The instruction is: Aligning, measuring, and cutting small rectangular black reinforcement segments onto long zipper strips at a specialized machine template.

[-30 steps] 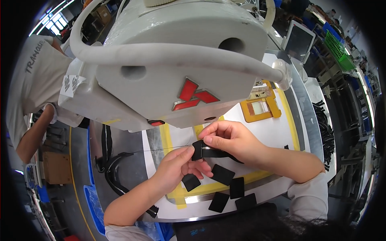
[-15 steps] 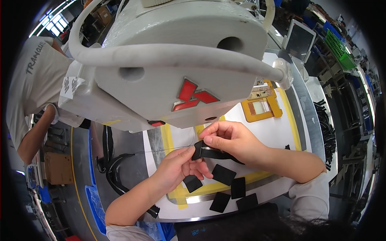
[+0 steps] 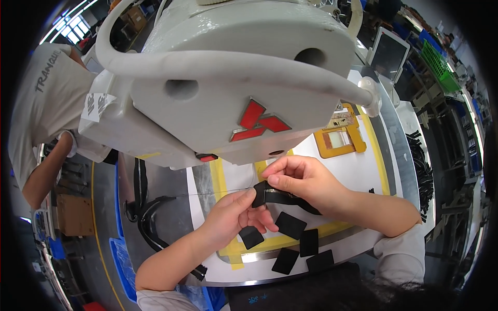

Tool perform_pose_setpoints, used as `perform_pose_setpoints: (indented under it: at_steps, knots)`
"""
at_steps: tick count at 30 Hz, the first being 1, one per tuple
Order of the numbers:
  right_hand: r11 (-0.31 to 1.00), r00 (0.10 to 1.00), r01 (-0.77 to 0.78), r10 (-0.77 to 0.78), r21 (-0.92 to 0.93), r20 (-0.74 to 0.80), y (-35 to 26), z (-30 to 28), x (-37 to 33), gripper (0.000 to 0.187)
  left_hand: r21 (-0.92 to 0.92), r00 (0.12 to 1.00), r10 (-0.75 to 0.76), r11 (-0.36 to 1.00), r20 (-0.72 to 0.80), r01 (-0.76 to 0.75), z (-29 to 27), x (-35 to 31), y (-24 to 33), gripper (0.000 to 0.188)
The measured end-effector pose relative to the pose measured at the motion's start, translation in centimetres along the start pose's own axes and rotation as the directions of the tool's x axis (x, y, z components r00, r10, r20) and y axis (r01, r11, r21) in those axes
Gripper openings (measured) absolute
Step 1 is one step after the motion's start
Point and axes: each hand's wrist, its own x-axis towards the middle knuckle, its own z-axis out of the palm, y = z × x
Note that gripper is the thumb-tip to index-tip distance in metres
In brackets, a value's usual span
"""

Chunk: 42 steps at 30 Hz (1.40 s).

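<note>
A black zipper point(image 3: 280, 197) with metal teeth is stretched between my two hands below the machine head. At its left end a small black fabric piece point(image 3: 261, 194) lies around or against the tape; which one I cannot tell. My left hand point(image 3: 234, 212) pinches this end between thumb and fingers, its lower fingers curled loosely. From the right, my right hand point(image 3: 306, 181) grips the upper edge of the zipper end with thumb and forefinger. Several flat black rectangular pieces point(image 3: 290, 225) lie on the white work surface point(image 3: 207, 259) just beneath my hands.
A large white sewing machine head point(image 3: 207, 119) overhangs the work surface. Behind my right hand sits a yellow frame template point(image 3: 340, 141). Joined zippers point(image 3: 148, 228) hang at left, with thin threads running to my hands. A co-worker point(image 3: 52, 103) stands far left; a screen point(image 3: 388, 54) is back right.
The view has shifted slightly, so the machine head appears a little further right. Both hands keep their pinch on the zipper end, with hardly any movement.
</note>
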Motion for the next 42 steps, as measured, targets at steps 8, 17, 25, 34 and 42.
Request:
perform_pose_setpoints:
  at_steps: [8,17,25,34,42]
  knots:
    - [0.996,0.998,0.057,-0.059,-0.062,-0.025,0.0,-0.5,0.0,0.015,0.510,0.963,0.253,0.842,-0.088,-0.175,1.6,-0.4,-0.4,0.040]
    - [0.994,0.996,0.080,-0.082,-0.076,-0.024,0.1,-1.0,-0.1,0.016,0.511,0.951,0.283,0.840,-0.124,-0.184,2.1,-0.4,-0.6,0.021]
    - [0.994,0.997,0.067,-0.070,-0.084,-0.034,-0.2,-0.8,-0.3,0.016,0.547,0.952,0.297,0.811,-0.076,-0.210,2.0,-0.4,-0.6,0.026]
    - [0.967,0.988,0.148,-0.152,-0.208,-0.005,-0.2,-1.1,-1.1,0.020,0.449,0.937,0.344,0.847,-0.056,-0.285,2.3,-0.3,-0.4,0.041]
    - [0.536,0.936,0.215,-0.350,-0.816,0.017,0.4,-2.5,-4.7,0.036,0.499,0.933,0.358,0.815,-0.034,-0.295,2.2,-0.4,-0.6,0.042]
